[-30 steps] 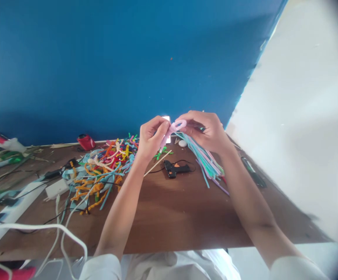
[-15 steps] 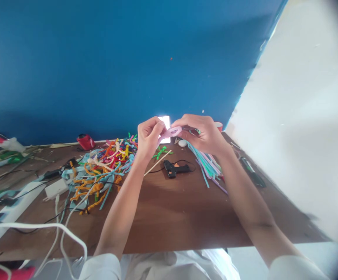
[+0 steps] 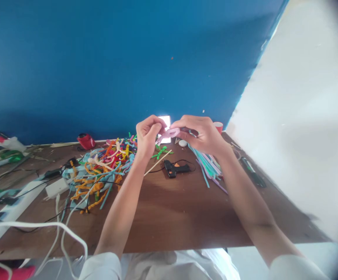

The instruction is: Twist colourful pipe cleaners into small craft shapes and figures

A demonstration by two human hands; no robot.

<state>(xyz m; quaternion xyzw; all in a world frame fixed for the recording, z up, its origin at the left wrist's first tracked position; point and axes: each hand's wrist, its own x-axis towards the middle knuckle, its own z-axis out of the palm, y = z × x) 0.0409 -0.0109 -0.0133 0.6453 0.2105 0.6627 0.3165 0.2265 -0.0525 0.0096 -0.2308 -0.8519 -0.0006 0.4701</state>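
Observation:
A pale pink pipe cleaner [image 3: 172, 133], bent into a small loop, is up in the air between my hands. My left hand [image 3: 147, 136] is closed in a pinch at its left part, where a loose tail hangs beside the palm. From the other side, the thumb and fingers of my right hand [image 3: 201, 131] press on the looped end. Behind them stands a phone [image 3: 165, 139] with a bright screen, partly covered by the fingers. Below my right hand lies a bundle of pastel pipe cleaners [image 3: 208, 165].
A black glue gun [image 3: 175, 168] and a wooden stick [image 3: 157, 163] lie mid-table near a green twisted piece [image 3: 161, 151]. To the left are a heap of colourful pipe cleaners [image 3: 104, 171], a white adapter [image 3: 57, 188], a power strip [image 3: 17, 210] and loose cables. A blue wall rises behind.
My left fingers have shifted slightly on the pink pipe cleaner, and its loop looks flatter and narrower. My right hand has barely moved.

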